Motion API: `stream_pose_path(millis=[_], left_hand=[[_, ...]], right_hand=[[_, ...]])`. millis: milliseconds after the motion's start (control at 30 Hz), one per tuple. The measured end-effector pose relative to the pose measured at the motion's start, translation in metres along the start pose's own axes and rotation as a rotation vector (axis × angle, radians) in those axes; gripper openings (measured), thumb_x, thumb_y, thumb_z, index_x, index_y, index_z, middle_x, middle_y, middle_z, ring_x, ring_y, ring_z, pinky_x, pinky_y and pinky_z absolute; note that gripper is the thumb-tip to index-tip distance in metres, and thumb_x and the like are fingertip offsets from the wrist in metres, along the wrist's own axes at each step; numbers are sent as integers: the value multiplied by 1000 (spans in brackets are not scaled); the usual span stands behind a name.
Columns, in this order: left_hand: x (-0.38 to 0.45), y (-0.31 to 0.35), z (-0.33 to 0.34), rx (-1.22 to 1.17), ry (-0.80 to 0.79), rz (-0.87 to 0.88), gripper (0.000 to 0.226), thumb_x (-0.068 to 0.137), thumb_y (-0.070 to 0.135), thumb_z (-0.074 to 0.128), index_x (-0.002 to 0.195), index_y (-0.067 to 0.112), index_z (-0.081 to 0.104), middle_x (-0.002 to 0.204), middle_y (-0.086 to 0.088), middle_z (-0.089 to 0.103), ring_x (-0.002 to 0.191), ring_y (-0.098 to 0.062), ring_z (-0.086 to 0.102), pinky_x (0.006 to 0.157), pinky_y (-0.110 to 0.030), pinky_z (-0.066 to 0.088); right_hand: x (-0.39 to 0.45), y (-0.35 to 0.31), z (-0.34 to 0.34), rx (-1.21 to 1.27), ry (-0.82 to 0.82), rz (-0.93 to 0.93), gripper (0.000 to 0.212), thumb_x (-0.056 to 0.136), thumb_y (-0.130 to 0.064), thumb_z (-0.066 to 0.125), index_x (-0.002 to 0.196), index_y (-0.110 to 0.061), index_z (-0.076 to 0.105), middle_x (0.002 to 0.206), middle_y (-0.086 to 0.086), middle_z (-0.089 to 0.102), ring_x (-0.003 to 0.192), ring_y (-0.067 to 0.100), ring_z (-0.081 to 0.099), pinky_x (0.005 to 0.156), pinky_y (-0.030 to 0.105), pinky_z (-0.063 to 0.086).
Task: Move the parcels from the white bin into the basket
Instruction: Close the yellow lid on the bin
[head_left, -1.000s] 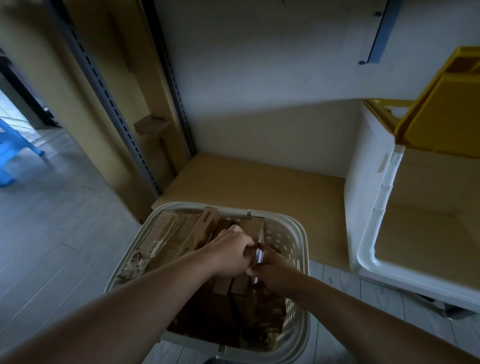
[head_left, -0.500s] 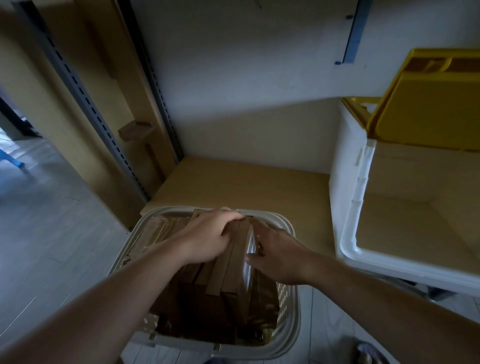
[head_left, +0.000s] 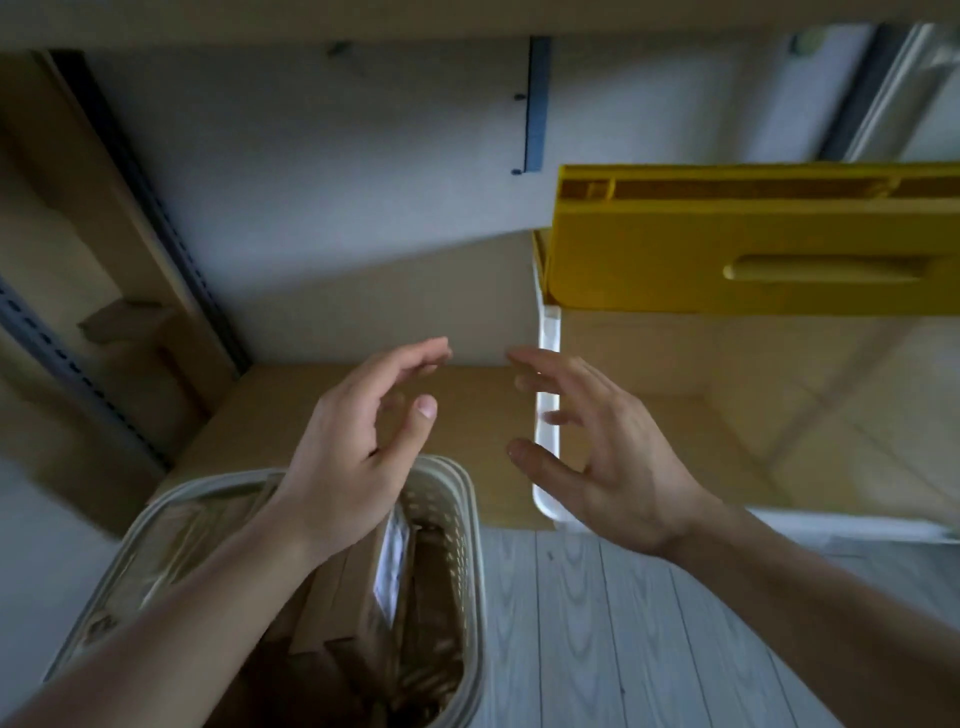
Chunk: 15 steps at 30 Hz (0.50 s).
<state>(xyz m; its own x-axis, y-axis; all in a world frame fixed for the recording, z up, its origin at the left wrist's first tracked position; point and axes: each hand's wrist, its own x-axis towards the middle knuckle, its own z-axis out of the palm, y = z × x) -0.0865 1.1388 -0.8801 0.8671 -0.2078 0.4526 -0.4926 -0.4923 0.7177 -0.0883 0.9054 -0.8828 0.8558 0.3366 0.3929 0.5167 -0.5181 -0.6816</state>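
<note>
The pale perforated basket (head_left: 470, 525) stands on the floor at lower left, packed with several brown cardboard parcels (head_left: 358, 597) on edge, one showing a white label. The white bin (head_left: 546, 415) sits on the low shelf at right, its yellow lid (head_left: 753, 239) raised; the part of its inside that I see shows no parcel. My left hand (head_left: 358, 447) hovers above the basket's far rim with relaxed, spread fingers and holds nothing. My right hand (head_left: 597, 447) is level with it beside the bin's left rim, fingers spread, also holding nothing.
A low wooden shelf board (head_left: 311, 405) runs behind the basket under a white back wall. A slotted metal upright (head_left: 156, 218) and cardboard panels stand at left. Grey wood-plank floor (head_left: 597, 623) lies between basket and bin.
Both hands have let go of the parcels in the basket and risen up and right toward the white bin, fingers opening. The view has swung right, bringing the bin closer.
</note>
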Motion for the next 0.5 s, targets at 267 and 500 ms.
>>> stream_pose_path(millis=[267,500], left_hand=[[27,37,67,-250,-44,44,43,97,21,54,139,28,56,137,16,63,133,-5,55,108,-34,46],[52,86,120,-733,37,-302,38,91,23,70,127,16,65,122,2,74,118,-14,68,94,-35,54]], right_hand=[[-32,16,-59,-93,150,25,69,89,-38,71,151,-26,43,145,-19,50,134,0,47,106,24,47],[-54,31,-104,-71,369,74,65,87,-47,64,147,-31,47,141,-20,54,130,2,53,96,35,56]])
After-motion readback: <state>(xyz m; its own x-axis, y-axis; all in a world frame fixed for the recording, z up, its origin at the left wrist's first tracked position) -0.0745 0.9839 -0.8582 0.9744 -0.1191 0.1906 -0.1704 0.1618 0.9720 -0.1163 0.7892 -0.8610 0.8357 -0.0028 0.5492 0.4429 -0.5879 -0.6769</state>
